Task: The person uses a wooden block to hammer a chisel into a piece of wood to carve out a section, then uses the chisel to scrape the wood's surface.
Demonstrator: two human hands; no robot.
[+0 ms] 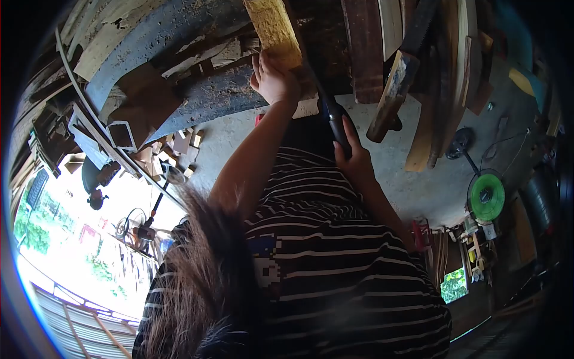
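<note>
The left hand [274,78] grips the end of a rough yellowish wooden block [274,27]; the right hand [354,157] is closed round a dark tool handle [335,122]. Judged mid-cut, needing a steady hold; grey concrete floor [412,179] beyond.

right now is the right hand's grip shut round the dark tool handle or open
Shut: the right hand has its fingers wrapped round the dark tool handle, while the left hand clasps the yellowish wood block.
</note>
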